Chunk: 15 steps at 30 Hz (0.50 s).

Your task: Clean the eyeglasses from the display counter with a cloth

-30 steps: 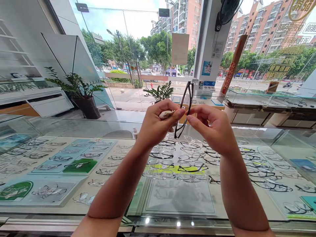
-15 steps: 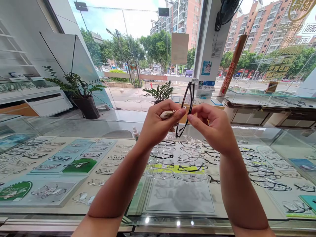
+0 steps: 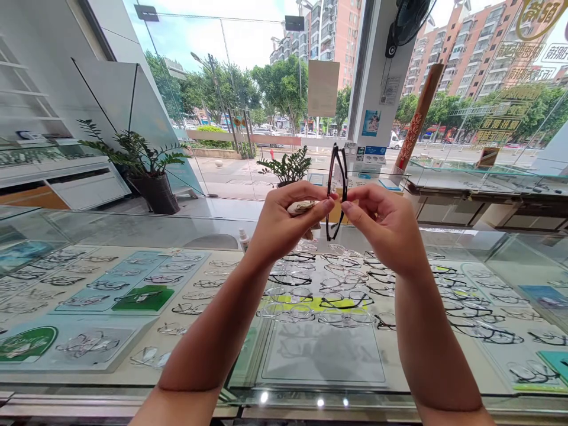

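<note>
Between my two hands a pair of dark-framed eyeglasses point(image 3: 344, 171) is held up on edge above the glass counter. My left hand point(image 3: 295, 219) pinches it from the left with thumb and forefinger. Tucked in that same palm is a crumpled pale cloth point(image 3: 302, 207). From the right, my right hand point(image 3: 384, 222) grips the other side of the frame with thumb and fingertips. The far side of the fingers is partly hidden.
Below my arms is a glass display case point(image 3: 310, 408) with rows of eyeglasses point(image 3: 290, 278) inside. A small spray bottle point(image 3: 244, 239) stands behind my left forearm. Potted plants point(image 3: 155, 192) and a large window point(image 3: 222, 89) are beyond the counter.
The eyeglasses have turned from a slant to nearly upright, their lower end swinging right. Both hands keep hold, with only slight finger movement.
</note>
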Each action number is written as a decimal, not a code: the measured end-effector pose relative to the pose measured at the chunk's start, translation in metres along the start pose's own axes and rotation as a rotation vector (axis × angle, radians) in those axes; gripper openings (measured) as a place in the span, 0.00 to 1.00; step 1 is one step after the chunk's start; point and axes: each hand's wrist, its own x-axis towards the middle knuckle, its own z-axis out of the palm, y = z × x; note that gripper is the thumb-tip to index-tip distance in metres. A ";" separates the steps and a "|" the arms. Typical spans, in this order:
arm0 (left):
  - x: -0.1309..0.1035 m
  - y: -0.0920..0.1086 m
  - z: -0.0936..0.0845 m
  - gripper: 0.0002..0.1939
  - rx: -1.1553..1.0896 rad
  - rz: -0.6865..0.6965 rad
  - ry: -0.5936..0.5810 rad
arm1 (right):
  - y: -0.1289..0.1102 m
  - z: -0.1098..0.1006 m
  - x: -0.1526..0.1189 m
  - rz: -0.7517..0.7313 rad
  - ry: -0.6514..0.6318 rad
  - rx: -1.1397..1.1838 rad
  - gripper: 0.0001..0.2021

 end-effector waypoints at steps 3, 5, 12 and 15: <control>0.001 0.000 0.001 0.19 -0.011 0.001 0.031 | -0.002 0.000 0.000 -0.023 0.045 -0.013 0.03; 0.002 -0.001 0.001 0.18 -0.014 0.005 0.044 | -0.004 0.000 0.001 -0.038 0.090 -0.005 0.02; 0.003 -0.001 -0.002 0.19 -0.034 -0.009 0.035 | -0.005 0.001 0.002 -0.059 0.127 -0.018 0.08; 0.004 -0.001 -0.002 0.18 -0.034 0.003 0.032 | -0.004 0.001 0.002 -0.040 0.101 0.007 0.10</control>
